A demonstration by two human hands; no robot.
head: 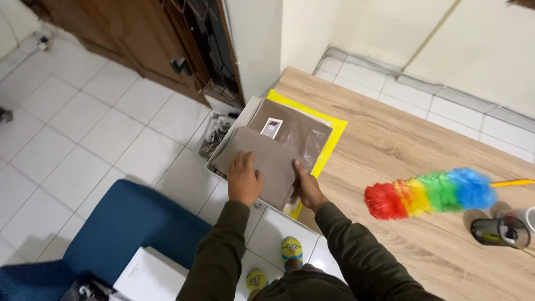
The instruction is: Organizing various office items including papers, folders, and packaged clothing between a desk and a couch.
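2 hands on a flat grey-brown paper envelope (262, 161).
Left hand (244, 179) presses flat, open; right hand (306, 187) grips its right edge; it looks light, bendy, best held by the edges.

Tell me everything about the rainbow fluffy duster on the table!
The feather duster lies flat on the wooden table, to the right of the person's hands. Its fluffy head runs in colour bands: red at the left end, then orange and yellow, green, and blue at the right end. A thin yellow handle sticks out of the blue end toward the picture's right edge. It looks soft and synthetic. No hand touches it; a dark cup stands just below it.
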